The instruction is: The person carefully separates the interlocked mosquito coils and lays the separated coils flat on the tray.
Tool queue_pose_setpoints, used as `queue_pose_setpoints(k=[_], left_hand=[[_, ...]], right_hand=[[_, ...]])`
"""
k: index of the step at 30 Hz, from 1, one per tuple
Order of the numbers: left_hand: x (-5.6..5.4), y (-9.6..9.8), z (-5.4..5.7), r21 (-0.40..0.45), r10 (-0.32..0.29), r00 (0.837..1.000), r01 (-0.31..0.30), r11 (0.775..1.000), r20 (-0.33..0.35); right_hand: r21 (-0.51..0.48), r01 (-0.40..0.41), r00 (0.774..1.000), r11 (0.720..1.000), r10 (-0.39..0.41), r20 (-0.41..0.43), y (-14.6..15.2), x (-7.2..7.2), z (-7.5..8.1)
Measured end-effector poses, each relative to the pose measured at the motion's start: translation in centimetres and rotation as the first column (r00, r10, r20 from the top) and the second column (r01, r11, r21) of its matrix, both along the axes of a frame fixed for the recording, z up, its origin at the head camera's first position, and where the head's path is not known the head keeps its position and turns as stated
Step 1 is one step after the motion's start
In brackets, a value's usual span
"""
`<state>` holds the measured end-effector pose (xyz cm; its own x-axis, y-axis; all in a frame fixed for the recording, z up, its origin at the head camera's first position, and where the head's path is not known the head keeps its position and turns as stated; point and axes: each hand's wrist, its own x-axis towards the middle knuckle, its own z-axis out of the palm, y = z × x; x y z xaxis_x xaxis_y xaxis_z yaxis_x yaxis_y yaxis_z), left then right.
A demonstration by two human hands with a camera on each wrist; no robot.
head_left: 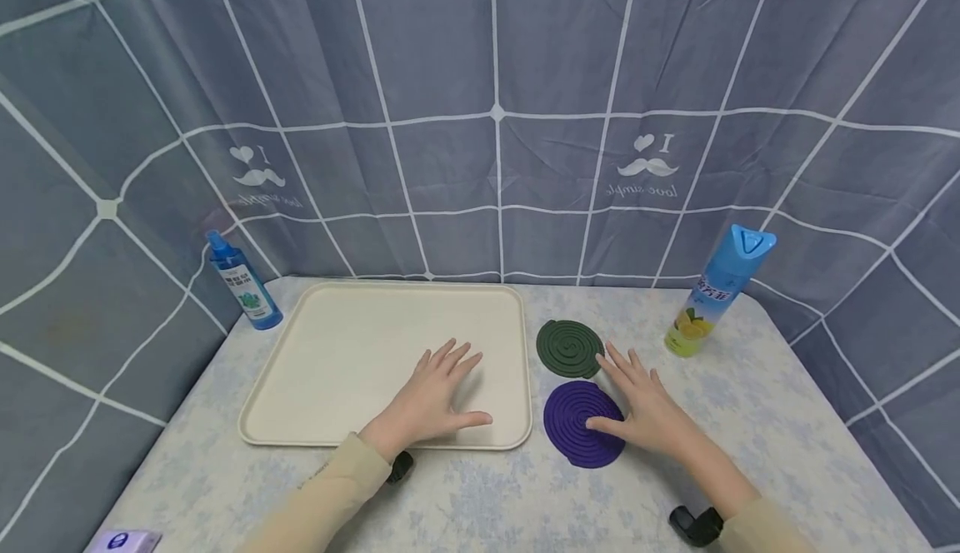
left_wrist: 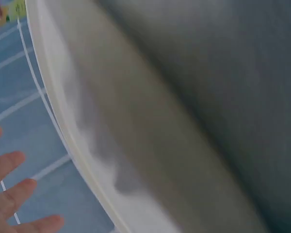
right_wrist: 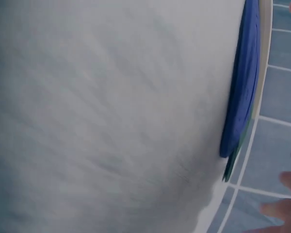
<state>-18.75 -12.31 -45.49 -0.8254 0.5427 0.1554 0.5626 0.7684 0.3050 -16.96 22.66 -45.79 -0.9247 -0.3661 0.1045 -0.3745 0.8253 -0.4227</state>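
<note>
My left hand (head_left: pixel 429 399) hovers over the front right part of a cream rectangular tray (head_left: pixel 360 345), its fingers spread and holding nothing. To the right of the tray lie two flat spiral coasters, a dark green one (head_left: pixel 567 349) behind and a purple one (head_left: pixel 573 420) in front. My right hand (head_left: pixel 643 407) is beside them with fingers apart, and its thumb overlaps the purple coaster in the head view. In the right wrist view the purple coaster (right_wrist: pixel 242 82) shows edge-on along the table, with right fingers at the lower right corner.
A blue bottle (head_left: pixel 246 285) stands at the tray's back left. At the back right is a blue and yellow-green spray can (head_left: pixel 716 295). A purple-white pack (head_left: pixel 126 541) sits at the front left edge. Grey checked cloth (head_left: pixel 442 161) encloses the table behind and at the sides.
</note>
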Motion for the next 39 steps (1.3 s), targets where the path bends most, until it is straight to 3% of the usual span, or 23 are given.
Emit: queue_pose_setpoints(k=[5, 10, 15, 20, 25, 33, 39], left_hand=[[0.6, 2.2, -0.3, 0.013, -0.075, 0.996, 0.075, 0.997, 0.054], [0.6, 4.7, -0.5, -0.014, -0.104, 0.993, 0.105, 0.994, 0.048], [0.6, 7.3, -0.6, -0.071, -0.104, 0.994, 0.107, 0.992, 0.037], [0.7, 9.8, -0.7, -0.15, -0.087, 0.996, 0.087, 0.985, 0.01], [0.9, 11.8, -1.0, -0.257, -0.05, 0.999, 0.045, 0.965, -0.011], [1.0, 13.3, -1.0, -0.273, -0.004, 1.0, 0.011, 0.962, 0.028], [1.2, 13.1, -1.2, -0.198, -0.011, 0.999, 0.019, 0.98, 0.042]], right_hand=[[0.008, -0.001, 0.998, 1.0, 0.001, 0.068, -0.2, 0.6, -0.3], [0.033, 0.018, 0.994, 0.999, -0.022, 0.11, -0.6, 0.4, -0.6], [0.069, 0.039, 0.991, 0.997, -0.048, 0.125, -0.9, 0.2, -0.8], [0.118, 0.051, 0.994, 0.992, -0.062, 0.088, -1.1, 0.2, -1.1], [0.14, 0.089, 0.99, 0.986, -0.103, 0.094, -1.4, 0.1, -1.1], [0.081, 0.121, 0.969, 0.989, -0.135, 0.205, -1.5, -0.5, -1.0], [-0.127, 0.187, 0.93, 0.974, -0.134, 0.343, -0.8, -1.2, -1.3]])
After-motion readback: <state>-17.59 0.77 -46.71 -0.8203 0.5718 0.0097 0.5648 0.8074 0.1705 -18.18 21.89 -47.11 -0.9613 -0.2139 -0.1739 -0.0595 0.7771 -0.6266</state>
